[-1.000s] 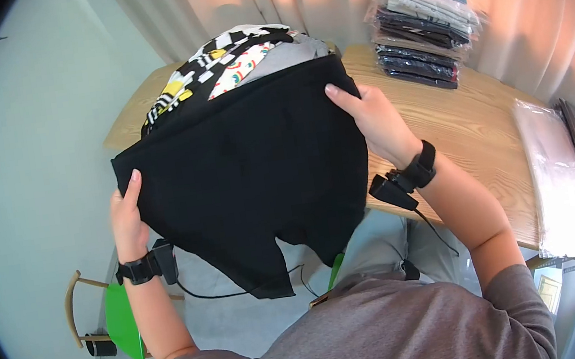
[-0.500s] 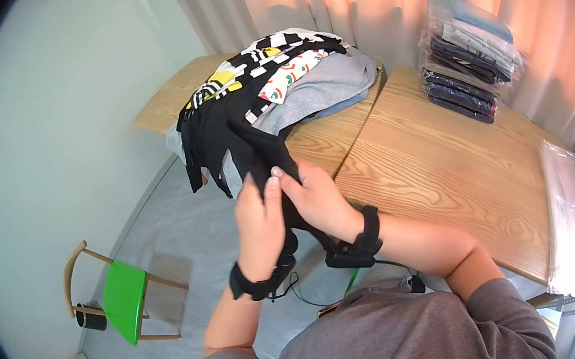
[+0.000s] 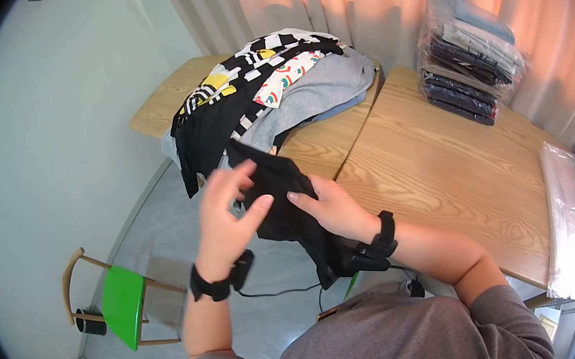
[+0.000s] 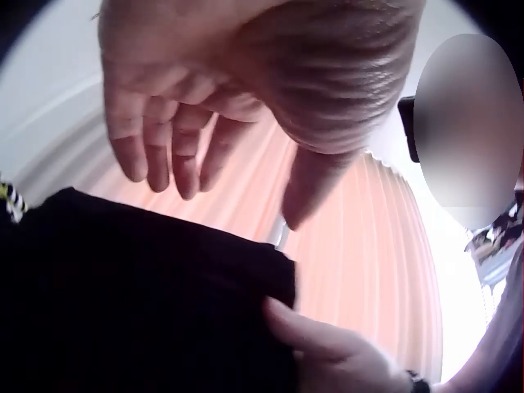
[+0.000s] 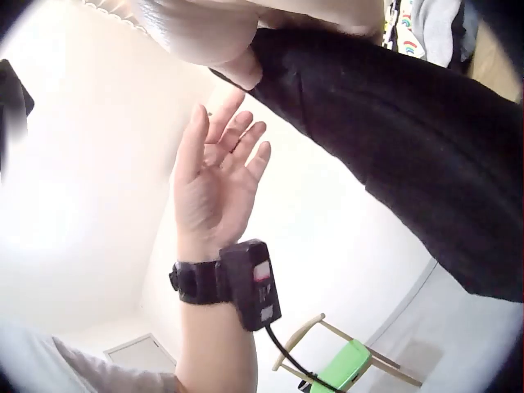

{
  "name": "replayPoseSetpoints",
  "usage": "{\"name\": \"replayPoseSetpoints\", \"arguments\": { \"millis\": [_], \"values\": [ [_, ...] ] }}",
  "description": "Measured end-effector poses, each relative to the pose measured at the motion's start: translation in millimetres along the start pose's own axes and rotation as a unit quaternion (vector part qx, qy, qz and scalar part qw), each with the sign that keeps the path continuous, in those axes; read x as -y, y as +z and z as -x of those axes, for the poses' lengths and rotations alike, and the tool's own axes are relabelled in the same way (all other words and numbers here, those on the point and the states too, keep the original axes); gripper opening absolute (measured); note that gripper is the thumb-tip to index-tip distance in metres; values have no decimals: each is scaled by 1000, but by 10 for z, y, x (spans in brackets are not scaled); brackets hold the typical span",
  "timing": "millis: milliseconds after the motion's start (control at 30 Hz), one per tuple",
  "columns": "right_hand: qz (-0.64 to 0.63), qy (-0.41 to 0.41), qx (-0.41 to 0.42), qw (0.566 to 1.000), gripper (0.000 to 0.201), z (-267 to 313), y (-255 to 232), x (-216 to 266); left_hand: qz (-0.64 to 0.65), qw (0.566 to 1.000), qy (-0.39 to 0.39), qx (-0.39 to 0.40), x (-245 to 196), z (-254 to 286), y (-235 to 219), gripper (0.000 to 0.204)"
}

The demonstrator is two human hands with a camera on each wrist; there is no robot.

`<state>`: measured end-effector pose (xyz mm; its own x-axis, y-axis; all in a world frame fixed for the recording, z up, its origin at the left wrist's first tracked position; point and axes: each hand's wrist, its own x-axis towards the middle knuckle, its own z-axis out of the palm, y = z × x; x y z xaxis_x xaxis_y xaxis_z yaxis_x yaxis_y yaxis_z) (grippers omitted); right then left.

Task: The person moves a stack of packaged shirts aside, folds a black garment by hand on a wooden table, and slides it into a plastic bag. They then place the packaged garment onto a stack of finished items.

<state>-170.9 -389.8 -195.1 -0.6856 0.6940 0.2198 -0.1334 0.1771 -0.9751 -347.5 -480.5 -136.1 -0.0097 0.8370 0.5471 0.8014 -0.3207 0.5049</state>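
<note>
A black garment (image 3: 278,206), folded into a narrower shape, hangs in front of the body, off the table's near edge. The right hand (image 3: 339,209) grips its right side, thumb on top; the right wrist view shows the same hand (image 5: 270,33) pinching the dark cloth (image 5: 393,139). Off the cloth at its left, the left hand (image 3: 224,220) is raised with fingers spread and loosely bent. In the left wrist view the left hand (image 4: 254,90) hangs above the garment's edge (image 4: 164,278), holding nothing.
A heap of clothes (image 3: 319,92) lies on the back left of the wooden table (image 3: 440,181). Bagged folded garments (image 3: 464,62) are stacked at the back right, with clear plastic bags (image 3: 567,215) at the right edge. A green chair (image 3: 124,303) stands on the floor at left.
The black garment was first held spread wide by both hands, then brought together into a narrower shape. Since then the left hand has let go and moved left; the right hand still holds it.
</note>
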Motion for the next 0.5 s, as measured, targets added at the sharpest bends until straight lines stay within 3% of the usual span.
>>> {"name": "replayPoseSetpoints", "arguments": {
  "millis": [67,100,167,200,267,333,400,500],
  "values": [
    [-5,2,17,1000,34,55,-9,179,-121,977,146,-98,-95,-217,-168,61],
    [-9,5,35,999,34,73,-11,230,-121,977,145,-97,-106,-286,-218,61],
    [-39,-20,43,998,34,83,-10,230,-186,966,181,20,-130,-381,-286,61],
    [-67,-48,50,995,34,86,-26,234,-185,965,183,22,-163,-399,-314,61],
    [-52,-45,23,997,34,85,-93,285,-107,968,-37,222,-211,-401,-353,66],
    [-54,-46,52,996,34,46,-195,292,-104,957,-39,269,-194,-430,-369,57],
    [-39,-49,37,997,36,9,-283,201,-162,968,26,191,-198,-472,-392,43],
    [-18,-65,13,998,38,-46,-384,65,-165,976,29,139,-162,-601,-565,44]
  ]
}}
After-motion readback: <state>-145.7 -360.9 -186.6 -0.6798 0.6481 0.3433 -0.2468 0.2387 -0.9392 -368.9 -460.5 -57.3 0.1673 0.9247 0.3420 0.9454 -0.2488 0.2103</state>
